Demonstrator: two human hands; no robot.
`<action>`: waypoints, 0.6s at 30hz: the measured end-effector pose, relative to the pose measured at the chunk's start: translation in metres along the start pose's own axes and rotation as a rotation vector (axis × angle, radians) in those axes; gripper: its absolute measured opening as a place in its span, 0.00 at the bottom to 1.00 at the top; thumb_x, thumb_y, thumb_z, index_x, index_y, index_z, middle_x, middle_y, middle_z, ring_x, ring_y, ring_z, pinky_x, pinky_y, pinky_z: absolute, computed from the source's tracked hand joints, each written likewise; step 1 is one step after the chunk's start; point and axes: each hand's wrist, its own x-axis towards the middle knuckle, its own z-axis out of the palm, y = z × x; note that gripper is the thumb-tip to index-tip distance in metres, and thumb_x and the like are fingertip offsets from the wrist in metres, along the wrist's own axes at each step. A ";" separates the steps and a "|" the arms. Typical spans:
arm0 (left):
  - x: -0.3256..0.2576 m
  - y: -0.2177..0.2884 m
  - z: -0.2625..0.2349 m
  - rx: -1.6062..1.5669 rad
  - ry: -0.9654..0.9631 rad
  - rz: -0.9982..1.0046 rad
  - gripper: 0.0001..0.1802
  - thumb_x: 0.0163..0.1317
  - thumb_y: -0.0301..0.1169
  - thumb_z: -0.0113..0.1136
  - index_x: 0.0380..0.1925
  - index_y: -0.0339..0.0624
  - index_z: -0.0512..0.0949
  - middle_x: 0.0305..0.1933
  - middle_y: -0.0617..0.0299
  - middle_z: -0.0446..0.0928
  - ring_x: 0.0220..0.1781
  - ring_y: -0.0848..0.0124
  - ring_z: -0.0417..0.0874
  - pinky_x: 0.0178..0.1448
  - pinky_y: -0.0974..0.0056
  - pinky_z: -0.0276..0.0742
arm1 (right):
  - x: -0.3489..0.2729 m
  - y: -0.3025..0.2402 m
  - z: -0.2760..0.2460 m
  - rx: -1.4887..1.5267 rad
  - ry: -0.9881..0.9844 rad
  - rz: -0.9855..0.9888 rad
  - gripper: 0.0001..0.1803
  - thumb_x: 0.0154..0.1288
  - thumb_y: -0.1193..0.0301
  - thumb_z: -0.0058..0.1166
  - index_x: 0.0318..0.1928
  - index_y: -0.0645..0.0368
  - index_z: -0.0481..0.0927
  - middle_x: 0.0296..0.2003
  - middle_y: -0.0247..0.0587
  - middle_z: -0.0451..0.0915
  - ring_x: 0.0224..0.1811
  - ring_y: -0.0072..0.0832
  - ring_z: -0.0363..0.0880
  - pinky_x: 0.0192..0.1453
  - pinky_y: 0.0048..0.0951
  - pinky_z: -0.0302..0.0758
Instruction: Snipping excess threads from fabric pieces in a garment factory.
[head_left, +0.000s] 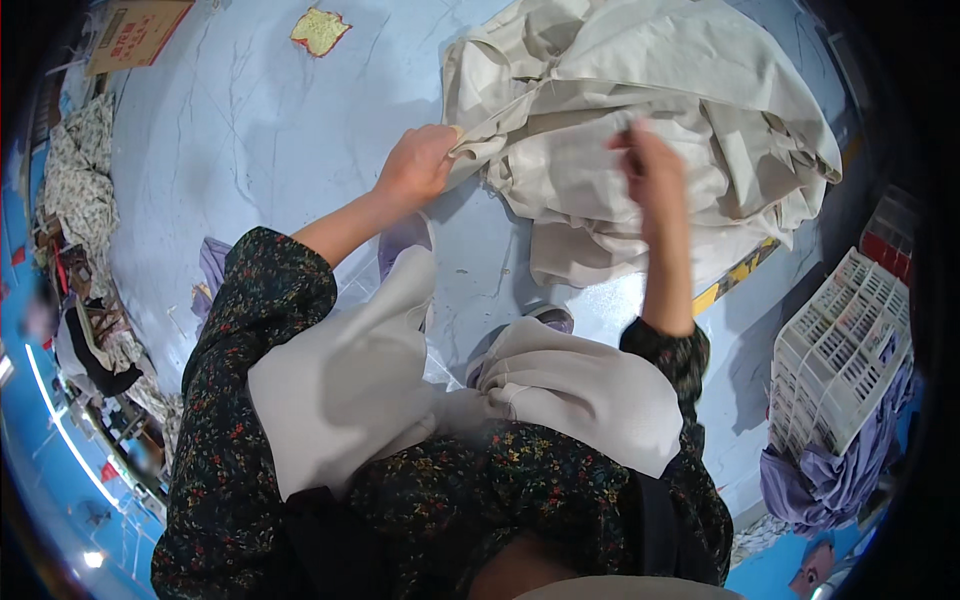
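A large heap of cream cloth (620, 160) lies crumpled on the floor in front of me. My left hand (418, 163) is closed on a bunched edge at its left side, drawing that edge into a taut fold. Over the middle of the heap hovers my right hand (650, 165), with its fingers curled and smeared by motion. Whether it touches the cloth or holds anything, I cannot tell.
A white plastic crate (835, 350) stands at the right, with purple cloth (830, 480) below it. At the upper left are a cardboard box (137, 35) and a yellowish scrap (321, 32). Patterned fabric (80, 180) lines the left side. Yellow-black tape (735, 275) marks the floor.
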 end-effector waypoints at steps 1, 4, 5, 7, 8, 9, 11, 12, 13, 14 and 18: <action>0.001 0.003 0.001 0.013 -0.037 0.000 0.05 0.56 0.23 0.56 0.32 0.36 0.72 0.33 0.49 0.73 0.41 0.48 0.74 0.45 0.51 0.67 | 0.010 0.017 0.018 0.013 -0.022 -0.025 0.24 0.72 0.52 0.50 0.30 0.59 0.83 0.19 0.26 0.68 0.21 0.15 0.62 0.27 0.22 0.57; -0.002 0.001 0.000 0.070 -0.072 0.004 0.05 0.55 0.21 0.54 0.33 0.36 0.72 0.33 0.50 0.73 0.41 0.49 0.74 0.45 0.52 0.67 | 0.035 0.034 0.054 0.004 -0.063 -0.034 0.24 0.73 0.51 0.49 0.30 0.58 0.82 0.17 0.21 0.65 0.17 0.12 0.56 0.21 0.20 0.52; 0.000 0.003 0.004 0.089 -0.072 0.023 0.06 0.53 0.20 0.53 0.33 0.36 0.72 0.33 0.50 0.73 0.41 0.49 0.74 0.45 0.52 0.67 | 0.041 0.035 0.056 0.022 -0.085 -0.005 0.24 0.73 0.51 0.49 0.30 0.58 0.82 0.17 0.21 0.65 0.17 0.12 0.57 0.21 0.20 0.52; -0.001 0.007 0.007 0.077 -0.052 0.049 0.07 0.53 0.19 0.53 0.33 0.36 0.72 0.33 0.51 0.73 0.40 0.50 0.74 0.45 0.52 0.67 | 0.057 0.040 0.063 0.012 -0.067 -0.013 0.24 0.73 0.52 0.50 0.29 0.58 0.81 0.16 0.22 0.65 0.17 0.13 0.57 0.21 0.21 0.53; -0.001 0.007 0.008 0.071 -0.033 0.074 0.07 0.52 0.19 0.53 0.33 0.36 0.72 0.33 0.51 0.72 0.40 0.50 0.74 0.45 0.52 0.67 | 0.065 0.042 0.066 -0.011 -0.056 -0.036 0.24 0.73 0.52 0.50 0.29 0.58 0.81 0.16 0.21 0.65 0.17 0.13 0.56 0.21 0.21 0.52; 0.001 0.006 0.007 0.071 -0.027 0.070 0.07 0.52 0.19 0.53 0.33 0.36 0.72 0.33 0.51 0.72 0.40 0.50 0.74 0.45 0.52 0.67 | 0.072 0.043 0.069 -0.034 -0.046 -0.059 0.23 0.73 0.52 0.50 0.28 0.58 0.81 0.16 0.21 0.65 0.17 0.13 0.56 0.21 0.21 0.52; -0.002 0.004 0.002 0.127 -0.123 0.043 0.10 0.51 0.18 0.53 0.36 0.37 0.73 0.36 0.49 0.74 0.43 0.49 0.75 0.47 0.53 0.69 | 0.079 0.038 0.076 0.051 -0.102 -0.048 0.22 0.72 0.53 0.51 0.28 0.57 0.81 0.16 0.21 0.65 0.17 0.13 0.55 0.21 0.21 0.52; -0.006 0.001 0.004 0.129 -0.121 0.033 0.10 0.51 0.18 0.53 0.36 0.37 0.73 0.36 0.49 0.74 0.43 0.49 0.75 0.47 0.53 0.69 | 0.082 0.036 0.077 0.141 -0.149 -0.037 0.22 0.72 0.53 0.51 0.27 0.56 0.81 0.17 0.21 0.65 0.16 0.13 0.55 0.21 0.21 0.51; -0.009 -0.004 0.007 0.059 -0.049 0.007 0.11 0.55 0.19 0.54 0.39 0.37 0.74 0.38 0.52 0.75 0.44 0.54 0.77 0.48 0.56 0.70 | 0.086 0.032 0.075 0.140 -0.162 -0.038 0.22 0.72 0.53 0.51 0.27 0.56 0.81 0.17 0.21 0.65 0.16 0.13 0.55 0.21 0.21 0.51; -0.013 -0.005 0.006 -0.010 0.020 -0.021 0.11 0.58 0.19 0.54 0.42 0.38 0.75 0.40 0.56 0.77 0.44 0.59 0.79 0.49 0.59 0.72 | 0.089 0.028 0.067 0.217 -0.148 -0.107 0.20 0.72 0.54 0.52 0.32 0.56 0.82 0.18 0.21 0.65 0.16 0.13 0.54 0.20 0.20 0.50; 0.000 -0.005 -0.038 -0.618 -0.003 -0.370 0.11 0.70 0.26 0.54 0.52 0.41 0.75 0.46 0.71 0.73 0.43 0.82 0.70 0.48 0.74 0.69 | 0.092 0.003 0.053 0.313 -0.100 -0.204 0.22 0.64 0.58 0.64 0.54 0.57 0.81 0.21 0.22 0.69 0.20 0.10 0.60 0.22 0.15 0.53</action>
